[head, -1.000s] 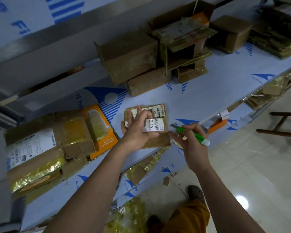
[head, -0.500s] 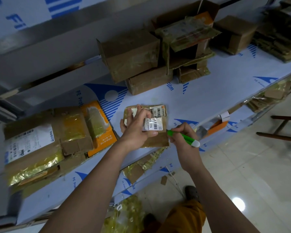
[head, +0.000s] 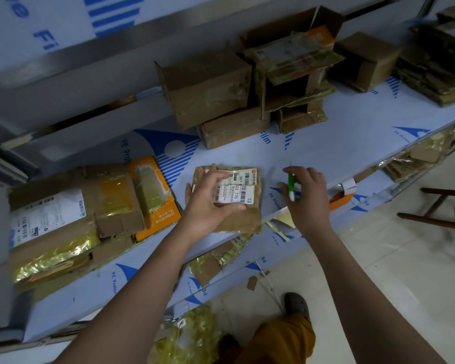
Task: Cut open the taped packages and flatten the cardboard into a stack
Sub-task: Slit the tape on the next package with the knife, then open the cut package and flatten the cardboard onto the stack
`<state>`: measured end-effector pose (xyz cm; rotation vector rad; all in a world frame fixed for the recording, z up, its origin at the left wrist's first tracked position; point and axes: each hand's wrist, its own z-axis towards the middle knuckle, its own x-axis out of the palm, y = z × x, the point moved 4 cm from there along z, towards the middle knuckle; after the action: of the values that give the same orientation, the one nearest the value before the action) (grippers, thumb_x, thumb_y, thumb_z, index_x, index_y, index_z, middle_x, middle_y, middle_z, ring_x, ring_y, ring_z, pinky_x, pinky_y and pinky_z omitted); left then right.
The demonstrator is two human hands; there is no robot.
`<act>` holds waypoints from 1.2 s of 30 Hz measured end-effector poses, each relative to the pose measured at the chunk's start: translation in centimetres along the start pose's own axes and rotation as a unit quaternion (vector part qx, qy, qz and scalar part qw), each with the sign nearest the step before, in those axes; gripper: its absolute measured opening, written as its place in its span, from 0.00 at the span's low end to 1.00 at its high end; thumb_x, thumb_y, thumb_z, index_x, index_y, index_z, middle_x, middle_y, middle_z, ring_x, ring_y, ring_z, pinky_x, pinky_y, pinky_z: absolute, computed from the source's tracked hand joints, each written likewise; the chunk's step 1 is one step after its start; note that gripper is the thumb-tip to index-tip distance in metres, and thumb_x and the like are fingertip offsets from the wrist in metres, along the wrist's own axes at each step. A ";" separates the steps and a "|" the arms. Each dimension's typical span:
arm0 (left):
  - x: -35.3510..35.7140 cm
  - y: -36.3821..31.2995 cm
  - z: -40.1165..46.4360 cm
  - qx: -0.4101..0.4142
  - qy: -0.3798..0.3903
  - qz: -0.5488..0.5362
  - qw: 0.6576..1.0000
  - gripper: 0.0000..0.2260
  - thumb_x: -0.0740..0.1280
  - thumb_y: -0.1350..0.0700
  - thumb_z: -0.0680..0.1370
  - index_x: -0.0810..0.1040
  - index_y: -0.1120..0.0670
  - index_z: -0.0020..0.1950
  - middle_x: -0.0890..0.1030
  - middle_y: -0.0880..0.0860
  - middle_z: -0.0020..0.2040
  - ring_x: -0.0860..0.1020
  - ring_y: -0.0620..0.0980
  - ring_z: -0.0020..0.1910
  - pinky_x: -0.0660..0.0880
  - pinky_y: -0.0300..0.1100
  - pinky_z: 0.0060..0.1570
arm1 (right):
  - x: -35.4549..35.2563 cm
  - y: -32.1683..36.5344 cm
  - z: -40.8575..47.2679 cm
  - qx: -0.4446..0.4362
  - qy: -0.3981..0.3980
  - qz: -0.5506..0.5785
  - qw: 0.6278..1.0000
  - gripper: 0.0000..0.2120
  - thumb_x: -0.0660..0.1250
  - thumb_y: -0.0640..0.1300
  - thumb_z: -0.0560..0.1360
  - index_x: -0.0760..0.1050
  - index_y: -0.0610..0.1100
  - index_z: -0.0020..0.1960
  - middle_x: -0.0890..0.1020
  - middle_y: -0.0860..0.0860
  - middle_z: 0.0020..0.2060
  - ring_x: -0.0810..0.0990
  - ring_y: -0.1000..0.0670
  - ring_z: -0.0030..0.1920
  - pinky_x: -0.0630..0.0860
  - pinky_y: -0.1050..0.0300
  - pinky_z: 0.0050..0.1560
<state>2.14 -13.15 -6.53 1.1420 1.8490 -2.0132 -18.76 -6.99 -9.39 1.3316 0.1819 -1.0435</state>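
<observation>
At frame centre, the left hand [head: 208, 198] grips the flat brown cardboard package with white barcode labels [head: 234, 203], fingers curled over its top edge, holding it on the white-and-blue film-covered shelf [head: 326, 151]. Just right of it, apart from the package, the right hand [head: 307, 195] loosely holds the green-and-white utility cutter [head: 291, 186], fingers half spread; whether the blade is extended cannot be determined. Risk: such a loose grip could let the cutter slip, or the blade could reach the left fingers.

Head camera looks steeply down, close above table [head: 326, 153].
</observation>
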 end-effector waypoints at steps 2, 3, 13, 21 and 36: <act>-0.8 0.1 -0.2 0.023 -0.045 -0.049 0.998 0.19 0.75 0.57 0.73 0.73 0.40 0.56 0.62 0.41 0.74 0.54 0.41 0.76 0.48 0.57 0.77 | 0.2 -0.3 1.1 0.008 0.074 -0.101 0.992 0.26 0.68 0.34 0.75 0.70 0.45 0.71 0.75 0.45 0.60 0.68 0.42 0.61 0.71 0.50 0.51; -1.2 0.2 -0.3 0.031 -0.072 -0.061 0.995 0.17 0.74 0.60 0.74 0.75 0.41 0.54 0.65 0.40 0.71 0.59 0.40 0.74 0.56 0.54 0.76 | 0.2 -0.4 1.5 0.012 0.114 -0.145 0.983 0.29 0.66 0.33 0.75 0.66 0.45 0.74 0.74 0.44 0.62 0.66 0.42 0.63 0.71 0.48 0.56; -2.1 2.9 -0.4 -0.202 -0.120 -0.102 0.967 0.11 0.67 0.51 0.80 0.82 0.55 0.57 0.83 0.54 0.57 0.79 0.52 0.54 0.77 0.47 0.56 | 1.5 4.0 1.4 0.046 0.181 0.123 0.975 0.22 0.62 0.46 0.82 0.65 0.52 0.75 0.72 0.49 0.62 0.73 0.50 0.58 0.72 0.56 0.56; -2.8 1.9 -1.2 -0.192 -0.179 -0.268 0.927 0.11 0.71 0.62 0.76 0.76 0.47 0.47 0.79 0.47 0.50 0.80 0.51 0.52 0.80 0.46 0.51 | 2.2 5.9 1.3 0.019 0.123 0.102 0.987 0.23 0.68 0.48 0.78 0.70 0.50 0.72 0.67 0.49 0.59 0.75 0.47 0.55 0.76 0.54 0.56; -4.0 0.5 -2.0 -0.145 -0.173 -0.285 0.931 0.11 0.68 0.55 0.80 0.68 0.47 0.58 0.79 0.49 0.46 0.79 0.46 0.41 0.74 0.31 0.30 | 2.5 7.8 0.3 0.007 0.039 0.095 0.995 0.24 0.78 0.43 0.70 0.76 0.47 0.64 0.69 0.49 0.57 0.74 0.44 0.57 0.76 0.45 0.59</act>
<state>6.03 -12.85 -4.26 0.1528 2.3439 -1.9212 -12.00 -9.46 -5.41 1.3748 0.1038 -0.8350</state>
